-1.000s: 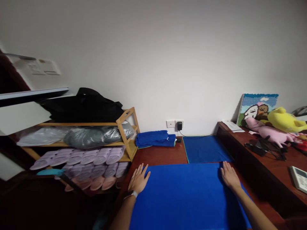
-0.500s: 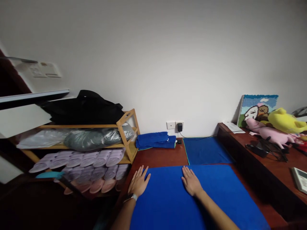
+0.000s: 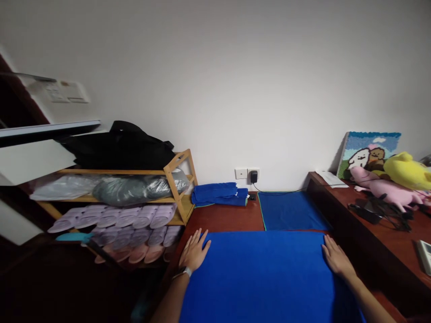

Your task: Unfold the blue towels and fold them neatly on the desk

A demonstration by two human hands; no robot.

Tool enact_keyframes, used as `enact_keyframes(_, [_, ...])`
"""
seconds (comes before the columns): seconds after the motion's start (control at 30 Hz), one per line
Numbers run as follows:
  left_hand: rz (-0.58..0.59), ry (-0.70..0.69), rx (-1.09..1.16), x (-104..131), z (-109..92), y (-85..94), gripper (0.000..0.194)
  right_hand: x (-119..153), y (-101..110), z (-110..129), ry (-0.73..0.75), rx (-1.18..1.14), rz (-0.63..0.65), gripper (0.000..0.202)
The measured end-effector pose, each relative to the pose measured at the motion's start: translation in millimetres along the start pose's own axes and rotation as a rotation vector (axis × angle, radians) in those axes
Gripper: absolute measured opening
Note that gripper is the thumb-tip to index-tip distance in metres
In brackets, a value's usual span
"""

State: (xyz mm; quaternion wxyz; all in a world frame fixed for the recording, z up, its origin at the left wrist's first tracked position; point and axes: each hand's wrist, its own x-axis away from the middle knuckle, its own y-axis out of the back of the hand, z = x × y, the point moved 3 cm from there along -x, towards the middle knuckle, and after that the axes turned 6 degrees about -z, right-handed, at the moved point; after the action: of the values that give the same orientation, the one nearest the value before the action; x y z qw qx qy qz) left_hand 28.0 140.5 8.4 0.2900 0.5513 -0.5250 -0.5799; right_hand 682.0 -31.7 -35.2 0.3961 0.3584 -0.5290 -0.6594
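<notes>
A large blue cloth (image 3: 262, 273) lies spread flat on the reddish-brown table (image 3: 229, 218). My left hand (image 3: 195, 251) rests flat at its far left corner, fingers spread, with a watch on the wrist. At the far right corner my right hand (image 3: 338, 258) lies flat, fingers stretched out on the cloth's edge. Neither hand grips anything. Behind the large cloth, a smaller blue cloth (image 3: 292, 211) with a green edge lies flat near the wall. To its left sits a stack of folded blue cloths (image 3: 218, 194).
A wooden shoe rack (image 3: 182, 202) at left carries purple slippers (image 3: 124, 216) and a black bag (image 3: 124, 148). A plugged-in black adapter (image 3: 253, 176) sits on the wall. The raised ledge at right bears a pink plush toy (image 3: 384, 188), a yellow plush toy (image 3: 409, 170) and a picture (image 3: 372, 152).
My right hand has slid right across the large cloth, from its middle to its far right corner. My left hand stays at the left corner. The view has shifted slightly.
</notes>
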Motion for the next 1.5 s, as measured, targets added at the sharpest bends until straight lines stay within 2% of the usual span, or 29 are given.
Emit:
enact_keyframes(0.23, [0.011,0.01,0.009,0,2,-3.3,0.063,2,1,10,-0.021,0.036,0.022,0.078])
enact_keyframes(0.37, [0.079,0.028,0.059,-4,7,-3.8,0.067,8,5,15,-0.032,0.024,-0.034,0.078])
enact_keyframes(0.47, [0.139,0.075,0.16,-11,13,5.0,0.068,17,14,29,0.008,-0.024,-0.088,0.078])
enact_keyframes(0.53, [0.103,0.126,0.21,-14,19,16.3,0.066,27,23,48,0.05,-0.068,-0.127,0.078])
enact_keyframes(0.63, [-0.049,0.158,0.232,-1,23,34.2,0.06,51,36,99,0.139,-0.157,-0.177,0.078])
enact_keyframes(0.7, [-0.078,0.074,0.236,20,17,41.0,0.056,74,43,149,0.21,-0.239,-0.166,0.076])
enact_keyframes(0.83, [0.061,-0.188,0.161,75,-10,44.8,0.052,134,49,278,0.414,-0.413,-0.042,0.068])
enact_keyframes(0.93, [0.106,-0.24,0.104,101,-24,48.1,0.055,172,43,367,0.565,-0.475,0.052,0.066])
enact_keyframes(1.0, [0.123,-0.243,0.089,108,-28,49.6,0.057,189,34,408,0.616,-0.494,0.09,0.065])
enact_keyframes(1.07, [0.131,-0.243,0.086,108,-29,51.2,0.057,198,25,428,0.624,-0.491,0.122,0.065])
enact_keyframes(1.1, [0.132,-0.245,0.087,107,-30,52.2,0.057,201,21,430,0.619,-0.483,0.136,0.065])
enact_keyframes(1.17, [0.136,-0.248,0.094,106,-31,55.0,0.057,201,18,419,0.595,-0.454,0.155,0.067])
enact_keyframes(1.27, [0.152,-0.225,0.095,105,-33,58.8,0.057,190,21,367,0.508,-0.375,0.144,0.07])
enact_keyframes(1.37, [0.153,-0.217,0.099,105,-33,59.5,0.057,170,22,279,0.352,-0.244,0.09,0.074])
enact_keyframes(1.5, [0.125,-0.235,0.109,105,-32,57.8,0.057,142,14,133,0.126,-0.058,-0.037,0.08])
